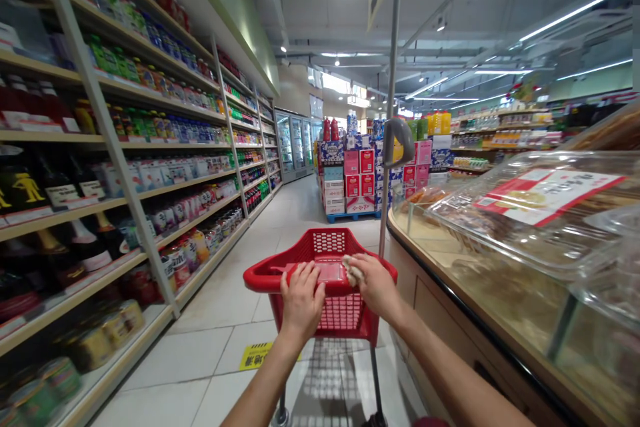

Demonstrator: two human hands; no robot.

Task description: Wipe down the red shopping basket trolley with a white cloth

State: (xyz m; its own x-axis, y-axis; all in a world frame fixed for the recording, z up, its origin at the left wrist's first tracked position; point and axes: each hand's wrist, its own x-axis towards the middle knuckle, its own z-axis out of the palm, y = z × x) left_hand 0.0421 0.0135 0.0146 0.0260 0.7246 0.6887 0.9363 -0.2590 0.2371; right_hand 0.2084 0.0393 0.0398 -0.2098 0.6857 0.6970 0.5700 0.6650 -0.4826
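Far left, tall pale shelving (105,113) runs away down the aisle, several tiers, packed; dark bottles (60,173) on a middle tier nearest the camera, foil-necked bottles (87,243) on the tier under them, green-bodied cans (60,377) at the bottom; smaller bottles and packets farther along, labels mostly too blurred to read. Pale tiled floor (215,300) next, with a yellow notice (255,355) lying flat on it, partly behind the left forearm. Red cart (260,273) in the middle of the view, ahead of the person, basket of open lattice, its shadow falling as a grid on the tiles. Beyond, at the aisle's end, glass-doored coolers (295,140). Left hand (303,297) palm down on the near end of the cart, fingers a little parted and loosely bent over the red handle; cannot tell whether they close around it. Clear panel (330,272) on the handle, between the two hands. Farther back, stacked cartons (353,183), pink, white and blue, on a blue pallet (353,217). Whitish crumpled cloth (353,270) at the handle's right side, pinched under the right hand (375,283), fingers curled and closed on it. Grey pole (392,47) rising just past that hand, a rounded grey fitting (400,140) on it. Rightmost, a beige worktop (430,250) with dark trim, glass-sided, bearing clear plastic packs (505,237) of brownish food, the nearest with a red-and-white label (553,195)
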